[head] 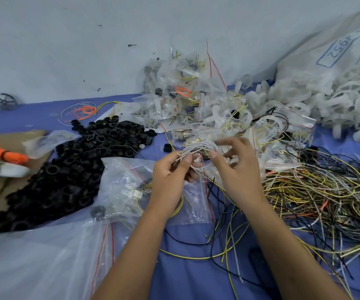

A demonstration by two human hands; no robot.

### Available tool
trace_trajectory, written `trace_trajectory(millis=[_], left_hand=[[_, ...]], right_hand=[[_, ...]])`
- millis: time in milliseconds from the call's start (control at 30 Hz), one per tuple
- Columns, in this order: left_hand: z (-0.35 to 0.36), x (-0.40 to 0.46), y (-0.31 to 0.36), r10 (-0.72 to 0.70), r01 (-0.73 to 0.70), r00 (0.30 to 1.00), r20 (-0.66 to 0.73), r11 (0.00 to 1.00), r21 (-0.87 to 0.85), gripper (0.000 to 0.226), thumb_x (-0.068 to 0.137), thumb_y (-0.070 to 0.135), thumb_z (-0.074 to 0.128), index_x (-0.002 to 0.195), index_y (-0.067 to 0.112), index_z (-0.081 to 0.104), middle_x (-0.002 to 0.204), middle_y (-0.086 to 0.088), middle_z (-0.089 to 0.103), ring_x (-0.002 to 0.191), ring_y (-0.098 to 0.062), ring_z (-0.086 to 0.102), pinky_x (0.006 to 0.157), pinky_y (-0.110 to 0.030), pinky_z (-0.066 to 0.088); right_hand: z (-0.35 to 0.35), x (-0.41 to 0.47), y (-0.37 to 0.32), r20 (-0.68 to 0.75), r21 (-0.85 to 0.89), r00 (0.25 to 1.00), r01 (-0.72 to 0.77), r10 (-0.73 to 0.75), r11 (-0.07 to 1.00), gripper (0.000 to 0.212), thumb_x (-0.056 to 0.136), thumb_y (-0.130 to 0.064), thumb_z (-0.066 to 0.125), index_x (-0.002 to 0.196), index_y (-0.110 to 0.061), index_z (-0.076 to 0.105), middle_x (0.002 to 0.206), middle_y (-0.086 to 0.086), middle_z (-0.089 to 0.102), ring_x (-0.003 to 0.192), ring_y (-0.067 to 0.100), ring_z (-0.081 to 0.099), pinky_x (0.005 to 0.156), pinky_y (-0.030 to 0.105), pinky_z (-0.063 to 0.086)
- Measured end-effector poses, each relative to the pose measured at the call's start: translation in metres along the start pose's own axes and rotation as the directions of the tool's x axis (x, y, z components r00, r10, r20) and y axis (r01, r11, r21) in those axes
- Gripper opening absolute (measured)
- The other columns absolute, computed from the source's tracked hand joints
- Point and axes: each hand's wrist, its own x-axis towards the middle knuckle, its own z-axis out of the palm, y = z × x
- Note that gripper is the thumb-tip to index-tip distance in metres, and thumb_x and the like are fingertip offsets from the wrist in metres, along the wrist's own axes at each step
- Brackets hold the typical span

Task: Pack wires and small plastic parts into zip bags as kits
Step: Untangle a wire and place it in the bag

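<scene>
A small bundle of white wires (198,148) was pinched between the left hand (170,178) and the right hand (237,167), held close together just above a clear zip bag (129,182). Left of that bag lay a heap of black rings (77,167); right of it, tangled loose wires (326,198).
</scene>
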Motion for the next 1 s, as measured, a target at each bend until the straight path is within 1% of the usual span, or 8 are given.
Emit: trace_trajectory(millis=[67,267,400,500,700,833,933,1000], left_hand=[[-0.001,0.000,0.002,-0.016,0.019,0.999,0.041,0.998,-0.055,0.020,0.104,0.014,0.057,0.100,0.014,0.077,0.080,0.002,0.073,0.062,-0.014,0.062,0.058,-0.022,0.049],[-0.007,0.002,0.002,-0.015,0.015,1.000,0.004,0.993,-0.115,0.019,0.103,0.012,0.058,0.097,0.012,0.076,0.079,-0.006,0.069,0.058,-0.014,0.056,0.056,-0.021,0.045],[-0.008,0.002,0.002,0.005,-0.003,1.000,0.020,0.994,-0.108,0.020,0.099,0.017,0.060,0.094,0.021,0.079,0.078,-0.004,0.071,0.060,-0.014,0.056,0.057,-0.022,0.046],[-0.007,0.002,0.002,0.014,-0.013,1.000,0.009,0.997,-0.074,0.014,0.096,0.022,0.064,0.094,0.016,0.077,0.078,-0.005,0.069,0.063,-0.014,0.056,0.060,-0.022,0.046],[-0.006,0.000,0.001,-0.022,0.020,0.995,0.095,1.000,0.021,0.014,0.094,0.030,0.071,0.097,0.021,0.081,0.082,0.004,0.074,0.071,-0.008,0.061,0.067,-0.020,0.052],[0.002,-0.002,0.000,-0.043,0.046,0.996,0.084,0.999,-0.029,0.017,0.098,0.015,0.066,0.091,0.015,0.081,0.083,-0.010,0.076,0.071,-0.014,0.068,0.066,-0.022,0.054],[0.006,-0.003,0.003,-0.104,0.121,0.990,0.093,0.971,-0.204,0.019,0.095,0.018,0.064,0.093,0.016,0.083,0.083,-0.010,0.076,0.070,-0.013,0.068,0.063,-0.018,0.053],[0.007,-0.003,0.005,-0.129,0.157,0.986,0.109,0.942,-0.298,0.020,0.092,0.021,0.064,0.094,0.016,0.083,0.087,-0.010,0.077,0.072,-0.012,0.070,0.063,-0.016,0.053]], right_hand=[[-0.001,0.000,0.000,0.044,-0.054,0.993,0.108,-0.106,0.993,0.028,0.095,-0.028,0.068,0.122,-0.032,0.064,0.121,-0.013,0.055,0.102,0.007,0.057,0.077,0.024,0.048],[-0.004,0.001,-0.001,0.225,0.110,0.966,0.107,-0.130,0.988,0.017,0.099,-0.023,0.065,0.086,-0.022,0.076,0.076,0.003,0.069,0.073,0.020,0.060,0.069,0.033,0.046],[-0.009,0.003,-0.002,0.253,0.085,0.960,0.100,-0.119,0.991,0.024,0.096,-0.022,0.068,0.074,-0.030,0.072,0.061,-0.008,0.056,0.060,0.003,0.045,0.058,0.021,0.037],[-0.010,0.003,-0.004,0.197,0.076,0.975,0.084,-0.097,0.994,0.026,0.095,-0.022,0.070,0.070,-0.018,0.069,0.055,-0.009,0.046,0.054,0.002,0.038,0.055,0.017,0.032],[-0.013,0.009,-0.001,0.090,0.544,0.990,-0.139,0.108,0.828,0.039,0.097,-0.019,0.068,0.084,0.016,0.057,0.059,0.012,0.026,0.050,0.019,0.024,0.043,0.028,0.024],[-0.008,0.007,0.006,0.207,0.462,0.972,-0.195,0.109,0.865,0.032,0.096,-0.025,0.068,0.090,0.006,0.069,0.057,0.006,0.044,0.048,0.016,0.043,0.049,0.031,0.036],[-0.005,0.005,0.007,0.317,0.442,0.945,-0.223,0.081,0.869,0.019,0.099,-0.019,0.064,0.094,-0.018,0.082,0.057,-0.005,0.053,0.052,0.013,0.046,0.049,0.024,0.043],[-0.005,0.004,0.006,0.371,0.435,0.925,-0.249,0.080,0.865,0.020,0.099,-0.017,0.064,0.090,-0.018,0.082,0.059,-0.010,0.058,0.054,0.010,0.047,0.049,0.022,0.044]])
